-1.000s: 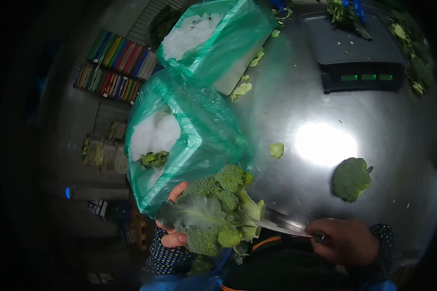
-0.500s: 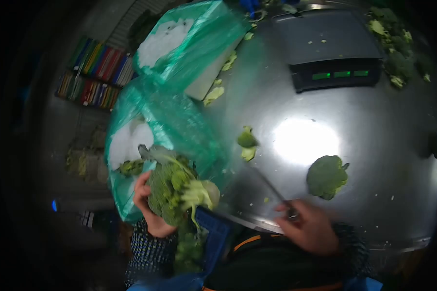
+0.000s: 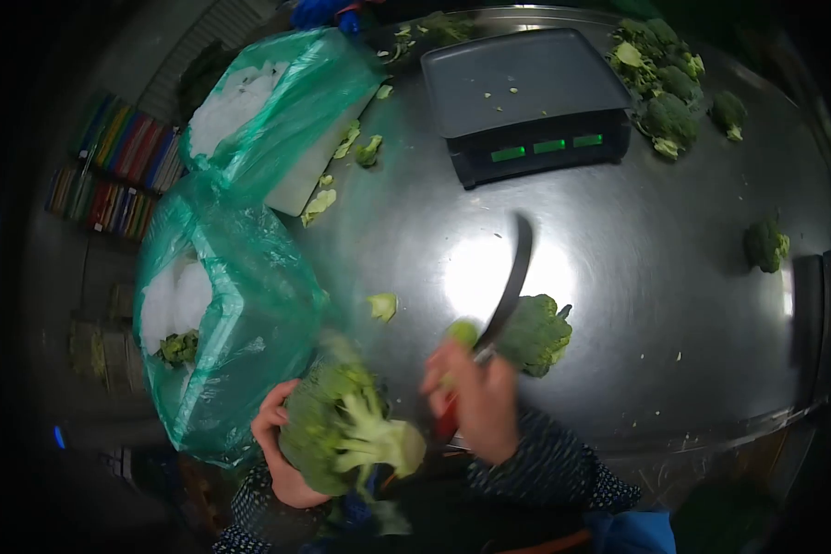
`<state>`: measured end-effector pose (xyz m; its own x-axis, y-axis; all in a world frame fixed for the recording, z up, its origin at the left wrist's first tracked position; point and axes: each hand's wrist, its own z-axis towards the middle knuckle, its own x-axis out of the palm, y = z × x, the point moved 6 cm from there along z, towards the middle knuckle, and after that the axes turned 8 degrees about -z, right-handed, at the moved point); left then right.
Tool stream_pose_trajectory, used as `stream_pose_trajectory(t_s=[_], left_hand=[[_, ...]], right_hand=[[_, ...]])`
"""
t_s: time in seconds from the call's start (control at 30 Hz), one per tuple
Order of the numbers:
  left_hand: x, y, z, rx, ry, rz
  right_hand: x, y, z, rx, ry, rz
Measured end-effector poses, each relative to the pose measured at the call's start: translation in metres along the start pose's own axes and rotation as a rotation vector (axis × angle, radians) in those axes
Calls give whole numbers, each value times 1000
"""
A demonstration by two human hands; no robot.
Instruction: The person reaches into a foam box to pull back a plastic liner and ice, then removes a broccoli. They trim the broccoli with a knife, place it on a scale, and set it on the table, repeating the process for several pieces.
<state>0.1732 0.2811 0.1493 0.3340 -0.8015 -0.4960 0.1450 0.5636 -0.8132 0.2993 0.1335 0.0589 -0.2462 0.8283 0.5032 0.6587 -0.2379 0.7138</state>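
My left hand (image 3: 286, 457) is wrapped round the side of a broccoli head (image 3: 332, 420), its cut stem facing right. The fingers of my right hand (image 3: 487, 402) are closed on the red handle of a knife (image 3: 515, 277). Its dark curved blade points up over the metal table and is blurred. A small light-green piece (image 3: 462, 332) shows at the right fingertips; I cannot tell whether they hold it. Just beyond the blade lies another broccoli head (image 3: 537, 337). A pale leaf scrap (image 3: 381, 307) rests on the table between the hands and the bags.
Green plastic bags (image 3: 258, 314) with white contents stand on the left. A scale (image 3: 535, 102) with green digits is at the back, beside a broccoli pile (image 3: 665, 92). One broccoli (image 3: 766, 245) lies far right. A blue-gloved hand (image 3: 328, 13) shows at the top edge.
The view has swung right. My right hand has come closer to the held broccoli, and the knife blade now points up instead of up-left. A small green floret has gone from beside the pale scrap.
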Motion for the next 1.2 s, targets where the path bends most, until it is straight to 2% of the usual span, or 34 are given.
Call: stream_pose_trajectory(t_s=[0.07,0.1,0.13,0.17,0.2,0.23,0.27,0.33,0.4,0.47,0.53,0.6,0.67,0.73,0.77,0.8,0.83,0.87,0.93,1.0,1.03,1.07,1.1,1.13,1.2], left_hand=[[-20,30,-23,-243,-291,-272],[-31,50,-34,-425,-557,-285],[-34,33,-17,-235,-422,-246],[-39,33,-5,-345,-407,-204],[-43,36,1,-452,-391,-167],[-46,41,0,-451,-411,-176],[-45,52,-4,-531,-399,-336],[-36,85,-18,-664,-426,-546],[-18,110,-14,-642,-342,-376],[-12,137,-11,-607,-206,-119],[-9,154,-7,-526,-153,42],[-10,173,-11,-539,-129,15],[-11,192,-20,-564,-115,-26],[-2,213,-37,-619,-170,-119],[0,211,-36,-563,-156,-1],[1,214,-36,-571,-150,-13],[1,211,-31,-568,-127,-7],[2,207,-28,-566,-101,-4],[3,209,-23,-546,-45,-19],[5,211,-20,-550,7,-58],[2,203,-8,-545,59,5],[4,189,5,-544,72,-2],[7,167,18,-424,164,291],[16,147,28,-292,271,577],[53,115,37,-177,408,247]], right_hand=[[-20,12,25,-71,19,-252],[-24,-3,35,-72,36,-261],[-23,-15,41,-279,78,-718],[-10,-15,42,-496,117,-1175],[-6,-9,50,-503,126,-1190],[3,14,62,-524,83,-1172],[13,35,79,-544,41,-1152],[35,48,140,-282,189,-1097],[65,45,210,-355,172,-1189],[88,37,276,-492,-24,-1339],[105,24,333,-571,-82,-1337],[125,23,369,-647,-144,-1343],[141,17,395,-596,-257,-1461],[144,13,422,-580,-242,-1554],[142,6,432,-553,-211,-1641],[139,-2,439,-519,-177,-1726],[140,0,431,-649,-223,-1700],[139,1,414,-623,-229,-1713],[144,21,364,-668,-97,-1439],[137,62,275,-908,38,-1126],[121,86,228,-964,87,-1021],[94,109,183,-1056,-74,-1153],[53,121,150,-791,-192,-922],[4,128,122,-717,-341,-833],[-98,119,70,-336,-560,-679]])
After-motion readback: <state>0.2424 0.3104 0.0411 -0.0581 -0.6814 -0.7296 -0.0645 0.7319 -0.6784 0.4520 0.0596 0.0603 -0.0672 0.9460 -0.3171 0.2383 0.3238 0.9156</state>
